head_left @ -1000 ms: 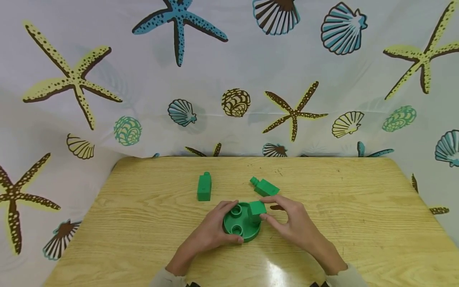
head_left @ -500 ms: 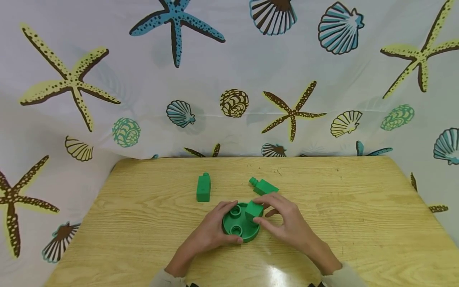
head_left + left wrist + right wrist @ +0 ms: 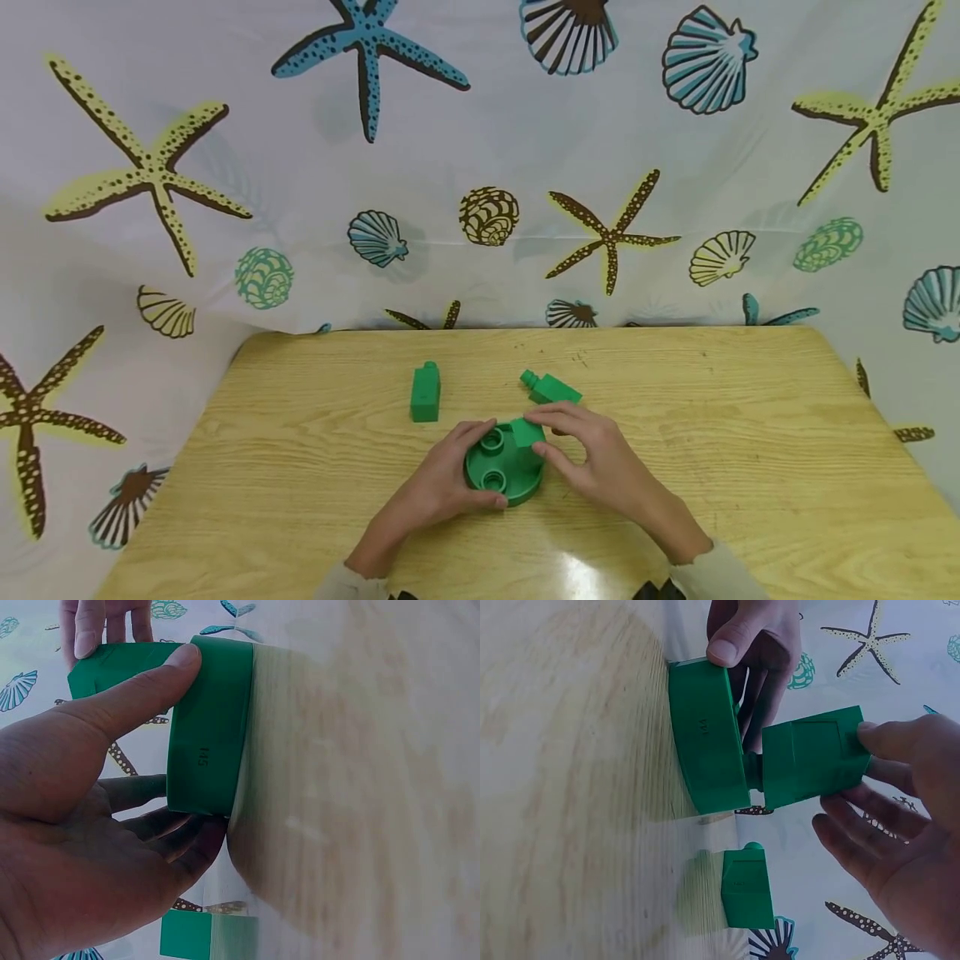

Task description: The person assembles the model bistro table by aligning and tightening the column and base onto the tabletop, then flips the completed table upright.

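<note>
A shallow round green base with ring-shaped sockets stands on the table. My left hand grips its left side, thumb on the near rim and fingers round the far side. With thumb and fingers my right hand pinches the top of a green block over the right part of the base. In the right wrist view this block leans a little, its narrow neck pointing down at the base's upper face. The neck's tip is hidden behind the rim.
Behind the base lie two more green blocks with knobbed necks, one at the left and one at the right, near my right fingers. A patterned cloth hangs behind the wooden table.
The held block has tilted and straightened somewhat, and my right hand has shifted slightly left with it. My left hand keeps its grip on the base.
</note>
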`<move>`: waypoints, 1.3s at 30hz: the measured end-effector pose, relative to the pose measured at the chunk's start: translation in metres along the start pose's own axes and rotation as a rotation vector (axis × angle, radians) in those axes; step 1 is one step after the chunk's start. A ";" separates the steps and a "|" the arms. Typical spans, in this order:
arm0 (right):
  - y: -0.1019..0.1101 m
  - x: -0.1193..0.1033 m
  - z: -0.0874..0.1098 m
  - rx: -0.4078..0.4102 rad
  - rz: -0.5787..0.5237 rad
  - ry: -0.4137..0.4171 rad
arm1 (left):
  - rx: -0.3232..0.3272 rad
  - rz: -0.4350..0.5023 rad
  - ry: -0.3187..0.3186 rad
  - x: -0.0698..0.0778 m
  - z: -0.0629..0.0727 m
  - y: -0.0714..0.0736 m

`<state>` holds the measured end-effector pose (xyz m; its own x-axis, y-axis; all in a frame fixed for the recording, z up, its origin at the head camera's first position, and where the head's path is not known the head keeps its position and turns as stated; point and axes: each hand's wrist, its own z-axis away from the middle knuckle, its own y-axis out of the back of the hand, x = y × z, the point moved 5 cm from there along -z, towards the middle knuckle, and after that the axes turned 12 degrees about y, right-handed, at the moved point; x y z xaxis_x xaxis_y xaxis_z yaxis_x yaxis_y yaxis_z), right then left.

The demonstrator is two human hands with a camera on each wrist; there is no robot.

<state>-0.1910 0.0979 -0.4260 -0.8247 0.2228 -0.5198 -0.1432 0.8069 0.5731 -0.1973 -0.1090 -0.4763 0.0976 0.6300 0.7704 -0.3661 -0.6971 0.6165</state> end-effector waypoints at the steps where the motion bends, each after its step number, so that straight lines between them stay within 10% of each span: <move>1: 0.000 0.001 0.000 0.012 -0.019 -0.014 | 0.000 -0.003 -0.001 0.000 0.000 0.000; 39: 0.016 0.005 0.006 -0.068 -0.065 -0.070 | 0.014 -0.025 -0.002 -0.001 0.002 0.000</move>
<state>-0.1942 0.1150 -0.4230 -0.7726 0.2105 -0.5990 -0.2342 0.7825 0.5770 -0.1961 -0.1103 -0.4765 0.1083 0.6467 0.7550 -0.3503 -0.6859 0.6378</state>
